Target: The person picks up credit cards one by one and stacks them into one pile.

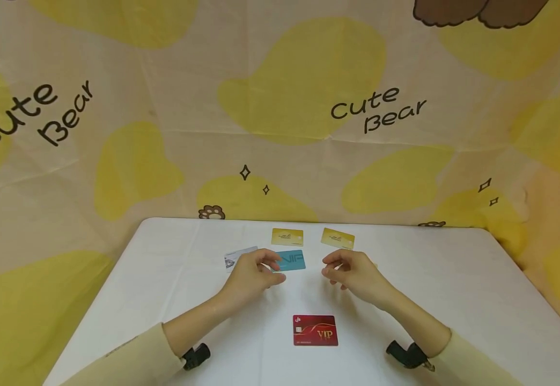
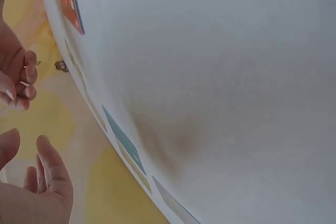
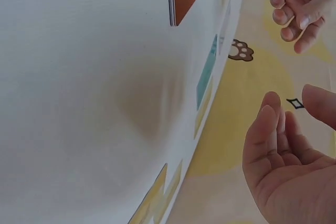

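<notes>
My left hand hovers over the white table beside a teal VIP card, fingers loosely bent and nothing between them. Partly behind that hand lies a silver-white card. Across from it, my right hand is also raised and holds nothing; its fingers curve towards the thumb with a gap. Nearer the front is a red VIP card; its layered edge in the right wrist view looks like a small stack. A gold card's corner shows behind the right hand, which hides the rest.
Two gold cards lie near the table's back edge, a left one and a tilted right one. The white table meets a yellow-patterned cloth backdrop. Black wrist devices sit at the left cuff and right cuff.
</notes>
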A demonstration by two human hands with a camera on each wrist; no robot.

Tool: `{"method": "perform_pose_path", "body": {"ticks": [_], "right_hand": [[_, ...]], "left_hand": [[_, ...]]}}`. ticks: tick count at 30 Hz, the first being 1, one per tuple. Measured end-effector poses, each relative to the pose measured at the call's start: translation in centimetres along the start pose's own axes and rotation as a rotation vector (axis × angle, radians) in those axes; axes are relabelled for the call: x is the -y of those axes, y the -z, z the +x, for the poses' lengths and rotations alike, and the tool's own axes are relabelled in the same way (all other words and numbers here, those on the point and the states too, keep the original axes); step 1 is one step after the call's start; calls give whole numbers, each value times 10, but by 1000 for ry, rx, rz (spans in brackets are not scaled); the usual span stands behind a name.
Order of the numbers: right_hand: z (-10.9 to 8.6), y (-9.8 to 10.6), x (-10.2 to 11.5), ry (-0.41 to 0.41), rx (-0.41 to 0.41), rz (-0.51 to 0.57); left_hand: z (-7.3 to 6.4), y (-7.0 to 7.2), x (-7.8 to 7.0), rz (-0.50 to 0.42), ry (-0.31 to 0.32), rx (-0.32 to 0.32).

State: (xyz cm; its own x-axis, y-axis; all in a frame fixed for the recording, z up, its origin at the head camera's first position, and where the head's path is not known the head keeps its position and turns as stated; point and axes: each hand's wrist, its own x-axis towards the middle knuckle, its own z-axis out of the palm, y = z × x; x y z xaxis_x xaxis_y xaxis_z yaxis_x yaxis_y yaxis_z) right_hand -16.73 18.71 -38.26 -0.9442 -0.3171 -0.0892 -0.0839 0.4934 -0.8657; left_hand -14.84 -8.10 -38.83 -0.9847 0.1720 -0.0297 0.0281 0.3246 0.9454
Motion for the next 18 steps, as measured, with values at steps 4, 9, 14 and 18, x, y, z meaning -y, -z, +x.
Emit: {"method": "perform_pose_path", "body": {"ticks": [4,9,14,18], "right_hand": [[8,-3,0,14,-2,26],[19,-5,-4,18,-11,49],[29,-6,-8,4,-30,51],[37,-7,-10,-19,-31,57]], "left_hand": [[5,2,2,3,8,-38],[12,5,6,28,8,-71],[16,9,9,47,29,-91],[19,11,13,68,63,-100]]}}
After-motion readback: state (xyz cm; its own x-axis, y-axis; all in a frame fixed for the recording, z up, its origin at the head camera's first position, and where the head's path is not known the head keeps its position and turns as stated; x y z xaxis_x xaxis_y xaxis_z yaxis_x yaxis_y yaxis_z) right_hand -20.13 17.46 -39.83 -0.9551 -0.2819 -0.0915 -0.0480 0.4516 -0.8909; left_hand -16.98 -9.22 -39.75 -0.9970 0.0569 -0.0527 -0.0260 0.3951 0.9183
